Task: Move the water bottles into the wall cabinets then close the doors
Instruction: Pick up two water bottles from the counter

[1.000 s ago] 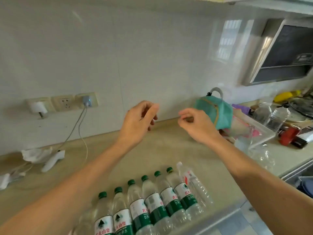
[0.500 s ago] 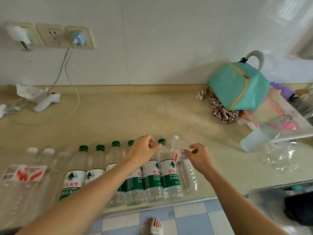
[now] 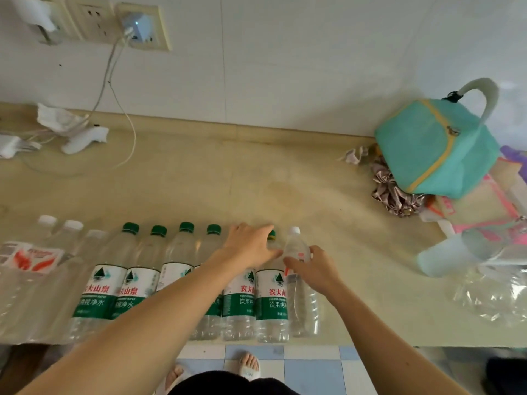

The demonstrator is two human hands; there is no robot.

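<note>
water bottles (image 3: 182,283) stand in a row along the worktop's (image 3: 228,181) front edge; left hand (image 3: 251,246) grasps a green-capped bottle (image 3: 271,292), right hand (image 3: 313,269) a white-capped bottle (image 3: 299,297); teal bag (image 3: 433,146) at back right.

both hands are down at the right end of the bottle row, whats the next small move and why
Probably close each hand and lift. The right hand is already at the neck of the white-capped bottle ending the row, and the left hand lies over the tops of the green-capped bottles beside it. None has left the counter, and the cabinets are out of view, presumably overhead.
</note>
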